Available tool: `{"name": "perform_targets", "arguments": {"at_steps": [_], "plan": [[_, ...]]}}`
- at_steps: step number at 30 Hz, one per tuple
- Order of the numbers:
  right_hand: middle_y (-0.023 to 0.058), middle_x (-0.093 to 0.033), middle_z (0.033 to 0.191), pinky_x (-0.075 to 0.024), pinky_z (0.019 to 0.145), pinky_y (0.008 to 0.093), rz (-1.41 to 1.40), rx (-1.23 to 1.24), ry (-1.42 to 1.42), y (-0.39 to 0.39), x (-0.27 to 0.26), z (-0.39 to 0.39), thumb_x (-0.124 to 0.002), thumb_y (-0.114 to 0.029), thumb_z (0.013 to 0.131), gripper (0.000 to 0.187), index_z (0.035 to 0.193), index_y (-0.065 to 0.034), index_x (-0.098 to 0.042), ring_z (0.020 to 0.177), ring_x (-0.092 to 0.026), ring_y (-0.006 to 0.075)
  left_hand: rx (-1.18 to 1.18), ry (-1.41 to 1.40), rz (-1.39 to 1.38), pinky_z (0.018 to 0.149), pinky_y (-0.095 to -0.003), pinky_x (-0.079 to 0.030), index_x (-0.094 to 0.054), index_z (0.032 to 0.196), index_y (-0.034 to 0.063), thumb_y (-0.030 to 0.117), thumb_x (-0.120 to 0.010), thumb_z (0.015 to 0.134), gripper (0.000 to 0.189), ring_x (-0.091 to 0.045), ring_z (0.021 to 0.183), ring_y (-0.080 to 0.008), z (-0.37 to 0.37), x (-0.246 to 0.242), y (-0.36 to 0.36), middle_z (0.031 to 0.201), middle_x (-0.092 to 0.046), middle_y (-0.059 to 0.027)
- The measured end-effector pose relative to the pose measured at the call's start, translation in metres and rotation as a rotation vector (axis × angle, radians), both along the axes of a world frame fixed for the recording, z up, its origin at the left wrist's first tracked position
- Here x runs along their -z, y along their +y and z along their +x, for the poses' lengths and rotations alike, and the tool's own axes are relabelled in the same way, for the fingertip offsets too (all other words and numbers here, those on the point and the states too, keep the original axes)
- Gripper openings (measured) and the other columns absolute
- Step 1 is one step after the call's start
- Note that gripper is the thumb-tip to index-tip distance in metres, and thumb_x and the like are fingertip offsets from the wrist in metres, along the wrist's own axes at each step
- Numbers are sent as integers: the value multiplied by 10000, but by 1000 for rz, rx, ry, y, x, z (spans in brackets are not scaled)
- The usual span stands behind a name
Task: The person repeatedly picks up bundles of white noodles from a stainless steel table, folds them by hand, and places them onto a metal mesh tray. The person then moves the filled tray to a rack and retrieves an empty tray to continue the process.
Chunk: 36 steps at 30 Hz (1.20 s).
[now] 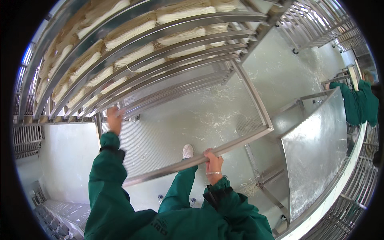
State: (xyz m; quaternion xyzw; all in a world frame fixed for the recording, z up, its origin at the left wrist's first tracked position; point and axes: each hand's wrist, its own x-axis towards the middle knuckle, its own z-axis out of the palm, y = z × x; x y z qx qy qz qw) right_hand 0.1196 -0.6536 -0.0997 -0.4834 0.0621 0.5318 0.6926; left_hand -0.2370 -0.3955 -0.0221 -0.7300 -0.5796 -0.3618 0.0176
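Observation:
A metal-framed wire-mesh tray [240, 139] with a bare mesh bottom juts out of a steel rack [210, 19] towards me. My right hand [214, 165] is wrapped around the tray's front bar. My left hand [115, 121] is raised by the rack's lower left trays, blurred; whether its fingers hold an edge cannot be made out. Above, the rack's other trays carry folded bundles of pale noodles [130, 34]. One loose strand hangs below a tray edge.
A steel table [315, 144] stands at the right, with a co-worker in green [360, 102] beyond it. More wheeled racks [315, 25] are at the upper right. Noodle scraps [250, 187] litter the floor. A perforated metal surface [67, 211] lies at lower left.

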Motion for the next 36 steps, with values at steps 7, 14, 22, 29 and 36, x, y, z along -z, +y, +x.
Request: {"name": "perform_targets", "arguments": {"at_steps": [7, 14, 22, 29, 36], "plan": [[172, -586, 745, -490, 580, 349, 268, 143, -1, -154, -101, 22, -579, 65, 649, 203, 842, 69, -516, 656, -592, 262, -528, -875, -1010, 593, -459, -503, -511, 1123, -61, 603, -449, 847, 722, -620, 746, -311, -146, 3, -271, 877, -598, -224], [117, -597, 638, -380, 356, 256, 306, 199, -452, -276, -178, 74, -604, 2, 619, 193, 796, 39, -539, 444, -519, 151, -257, -668, -1015, 479, -406, -451, -535, 838, 58, 594, -398, 877, 554, -516, 528, -230, -72, 67, -399, 625, -499, -93], [132, -617, 751, -429, 444, 259, 312, 551, -708, -408, -227, 133, -632, -41, 632, 249, 842, 66, -549, 612, -569, 167, -62, -573, -1155, 436, -417, -445, -547, 839, 17, 588, -324, 898, 616, -534, 499, -272, 91, 98, -345, 613, -526, -135], [123, -620, 762, -436, 450, 255, 263, 647, -650, -431, -260, 134, -659, -57, 657, 243, 844, 59, -558, 605, -561, 155, 70, -456, -1063, 415, -432, -402, -533, 824, 41, 583, -339, 894, 580, -500, 465, -278, 152, 4, -300, 587, -501, -125], [176, -606, 884, -501, 708, 344, 378, 819, -625, -400, -259, 168, -564, 23, 699, 275, 961, 78, -502, 764, -628, 264, 304, -467, -948, 505, -407, -444, -560, 890, 24, 578, -360, 894, 589, -539, 603, -247, 248, -47, -209, 713, -533, -121]]}}
